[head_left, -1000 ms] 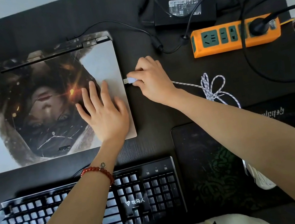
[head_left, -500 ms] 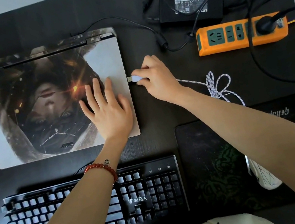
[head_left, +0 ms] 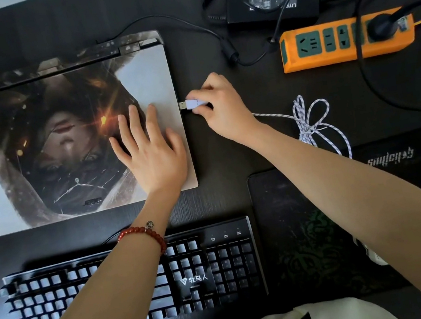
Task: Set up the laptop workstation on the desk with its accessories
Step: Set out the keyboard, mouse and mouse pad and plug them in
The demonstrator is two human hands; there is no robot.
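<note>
Beside the laptop point(head_left: 59, 135), right hand point(head_left: 223, 109) grip pinches USB plug point(head_left: 194, 103), lying crosswise, tip toward its edge.

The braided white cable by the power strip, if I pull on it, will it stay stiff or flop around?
Probably floppy: the braided cable lies in loose tied loops. It looks light, so it would likely drag along the desk. The bundle may snag, since its loops overlap.

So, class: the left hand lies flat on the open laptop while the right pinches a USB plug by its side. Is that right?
Not quite: the laptop is closed. The head view shows the left hand flat on its lid and the right hand pinching the USB plug.
</note>
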